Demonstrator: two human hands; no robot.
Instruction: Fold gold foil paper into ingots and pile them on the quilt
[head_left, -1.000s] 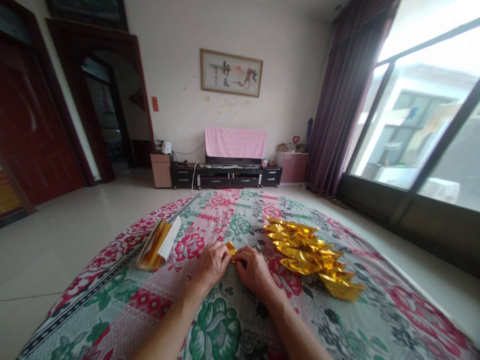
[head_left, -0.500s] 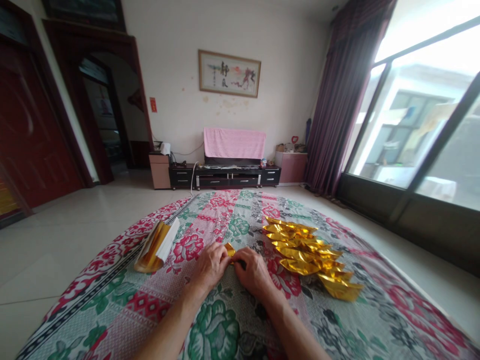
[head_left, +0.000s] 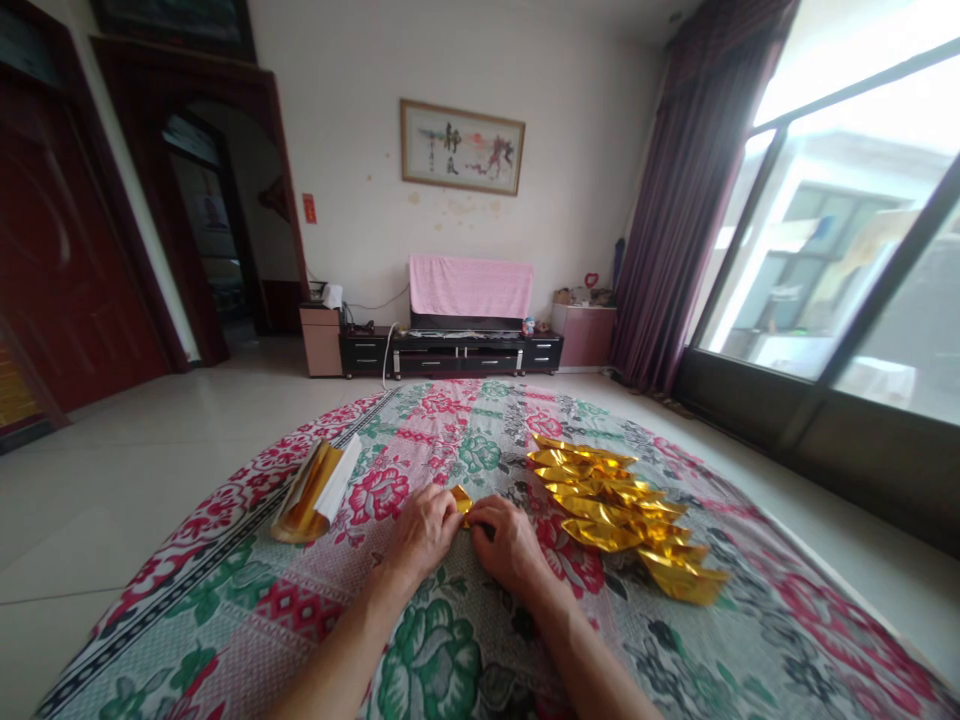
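A small folded piece of gold foil paper [head_left: 463, 497] sits between my two hands, mostly covered by the fingers. My left hand [head_left: 427, 525] is closed on its left side, thumb and fingers pinched together. From the other side my right hand [head_left: 506, 535] pinches it, with fingers curled in. To the right lie several boat-shaped gold foil ingots [head_left: 600, 535], set in overlapping rows. On the left rests a loosely curled stack of gold and white foil paper sheets [head_left: 319, 495].
A flowered cloth [head_left: 435, 660] in pink, green and grey covers the rounded table under my hands. Beyond it stand a low black cabinet [head_left: 469, 362] and a screen draped with a pink towel [head_left: 471, 285]. A purple curtain [head_left: 675, 220] hangs beside the window at the right.
My hands hold nearly the same pose around the gold foil paper. The whole view has shifted very slightly; the ingots and the sheet stack lie as before.
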